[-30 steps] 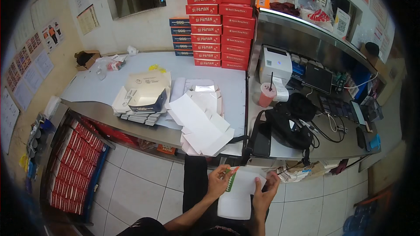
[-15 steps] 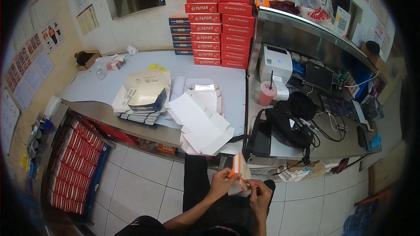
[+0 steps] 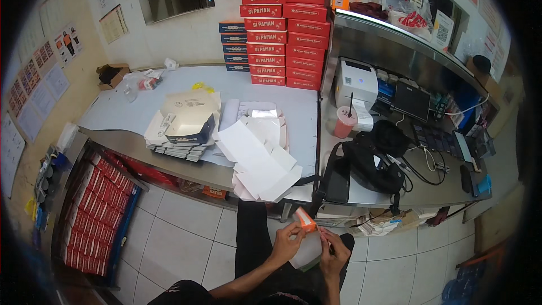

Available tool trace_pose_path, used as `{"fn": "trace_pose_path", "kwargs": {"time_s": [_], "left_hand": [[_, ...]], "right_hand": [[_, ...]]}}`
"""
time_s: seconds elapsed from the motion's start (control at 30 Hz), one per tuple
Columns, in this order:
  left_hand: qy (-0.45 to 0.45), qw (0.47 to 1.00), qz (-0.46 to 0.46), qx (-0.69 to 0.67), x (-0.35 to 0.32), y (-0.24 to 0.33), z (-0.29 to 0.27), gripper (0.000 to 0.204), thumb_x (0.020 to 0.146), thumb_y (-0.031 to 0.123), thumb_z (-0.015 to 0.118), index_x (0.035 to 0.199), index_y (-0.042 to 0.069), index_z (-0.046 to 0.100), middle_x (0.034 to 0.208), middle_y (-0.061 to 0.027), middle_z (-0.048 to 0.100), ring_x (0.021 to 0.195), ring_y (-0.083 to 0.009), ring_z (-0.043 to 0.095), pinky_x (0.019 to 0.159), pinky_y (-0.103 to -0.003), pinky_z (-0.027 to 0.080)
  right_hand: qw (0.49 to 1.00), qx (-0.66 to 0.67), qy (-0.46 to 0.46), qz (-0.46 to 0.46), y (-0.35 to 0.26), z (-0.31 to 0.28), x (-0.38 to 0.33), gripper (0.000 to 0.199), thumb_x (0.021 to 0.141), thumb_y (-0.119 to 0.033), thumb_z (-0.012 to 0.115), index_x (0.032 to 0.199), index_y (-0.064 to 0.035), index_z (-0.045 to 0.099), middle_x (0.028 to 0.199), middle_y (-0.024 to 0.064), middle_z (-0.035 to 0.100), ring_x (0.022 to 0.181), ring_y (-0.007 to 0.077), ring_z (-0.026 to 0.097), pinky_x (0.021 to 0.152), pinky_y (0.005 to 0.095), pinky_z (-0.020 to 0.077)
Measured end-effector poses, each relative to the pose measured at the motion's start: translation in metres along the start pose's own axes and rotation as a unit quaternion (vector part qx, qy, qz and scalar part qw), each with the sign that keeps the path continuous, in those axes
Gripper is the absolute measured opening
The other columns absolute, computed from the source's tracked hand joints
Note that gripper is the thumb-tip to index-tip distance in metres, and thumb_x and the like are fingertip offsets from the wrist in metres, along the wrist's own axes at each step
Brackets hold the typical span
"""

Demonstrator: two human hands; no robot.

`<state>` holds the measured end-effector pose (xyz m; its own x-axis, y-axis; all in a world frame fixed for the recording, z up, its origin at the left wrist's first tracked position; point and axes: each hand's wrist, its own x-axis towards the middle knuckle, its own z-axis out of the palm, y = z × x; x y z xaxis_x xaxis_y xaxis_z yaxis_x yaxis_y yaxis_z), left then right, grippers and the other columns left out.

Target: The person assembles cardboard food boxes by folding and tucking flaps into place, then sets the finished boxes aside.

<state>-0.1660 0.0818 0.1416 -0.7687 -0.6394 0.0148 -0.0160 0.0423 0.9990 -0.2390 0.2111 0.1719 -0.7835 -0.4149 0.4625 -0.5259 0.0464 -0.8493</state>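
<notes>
Folding the flat white carton blank point(image 3: 307, 248) between both hands, I now have it half-formed, orange flap up. Left hand point(image 3: 287, 244) and right hand point(image 3: 334, 253) pinch its sides, below the worktop point(image 3: 169, 107) edge ahead.

Pale tiled floor point(image 3: 186, 220), grey counter point(image 3: 135, 107) against a cream wall point(image 3: 186, 39) with posters.

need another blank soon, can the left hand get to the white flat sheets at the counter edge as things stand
Probably not at once: the left hand and right hand both grip the half-folded box. The white sheets lie uncovered at the counter edge just ahead, with nothing between.
</notes>
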Motion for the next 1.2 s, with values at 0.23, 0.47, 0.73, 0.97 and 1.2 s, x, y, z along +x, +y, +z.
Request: {"fn": "trace_pose_path", "kwargs": {"time_s": [0.23,0.47,0.73,0.97,1.2], "left_hand": [[0.010,0.987,0.154,0.044,-0.008,0.019,0.006,0.012,0.088,0.001,0.069,0.099,-0.003,0.069,0.110,-0.0161,0.068,0.095,-0.0216,0.069,0.073,-0.032,0.054],[-0.070,0.976,0.201,0.051,-0.006,0.028,-0.010,0.018,0.086,-0.001,0.070,0.104,-0.002,0.070,0.110,-0.0178,0.069,0.102,-0.0299,0.068,0.083,-0.035,0.053],[-0.024,0.976,0.218,-0.003,-0.002,0.029,-0.013,0.017,0.080,0.000,0.076,0.097,0.000,0.074,0.096,-0.0138,0.073,0.088,-0.0250,0.072,0.076,-0.033,0.056],[-0.111,0.969,0.213,-0.055,0.006,0.034,-0.023,0.016,0.082,-0.003,0.073,0.098,-0.002,0.074,0.095,-0.0156,0.074,0.084,-0.0220,0.073,0.071,-0.031,0.059],[-0.077,0.966,0.237,-0.075,0.015,0.026,-0.036,0.017,0.082,-0.003,0.071,0.099,-0.002,0.073,0.090,-0.0135,0.075,0.077,-0.0227,0.073,0.069,-0.031,0.057]], "right_hand": [[0.998,-0.002,0.033,0.049,-0.015,0.015,0.000,0.011,0.094,-0.003,0.062,0.098,0.0054,0.068,0.118,0.0188,0.066,0.110,0.0277,0.064,0.095,0.0371,0.0492],[1.000,0.007,-0.012,-0.013,-0.011,0.006,0.002,0.013,0.098,-0.005,0.056,0.100,0.0053,0.064,0.120,0.0191,0.062,0.110,0.0278,0.061,0.093,0.0356,0.0481],[0.990,-0.095,-0.013,-0.104,-0.024,0.006,0.002,0.010,0.095,-0.005,0.062,0.098,0.0038,0.065,0.112,0.0202,0.065,0.104,0.0267,0.063,0.090,0.0368,0.0498],[0.996,-0.024,0.062,-0.053,-0.028,0.018,0.004,0.006,0.086,0.003,0.069,0.092,0.0043,0.069,0.111,0.0206,0.067,0.099,0.0288,0.065,0.087,0.0364,0.0508],[0.994,-0.057,-0.050,-0.077,-0.037,0.008,0.013,0.013,0.086,-0.003,0.069,0.096,0.0033,0.074,0.113,0.0185,0.069,0.099,0.0304,0.066,0.085,0.0368,0.0505]]}}
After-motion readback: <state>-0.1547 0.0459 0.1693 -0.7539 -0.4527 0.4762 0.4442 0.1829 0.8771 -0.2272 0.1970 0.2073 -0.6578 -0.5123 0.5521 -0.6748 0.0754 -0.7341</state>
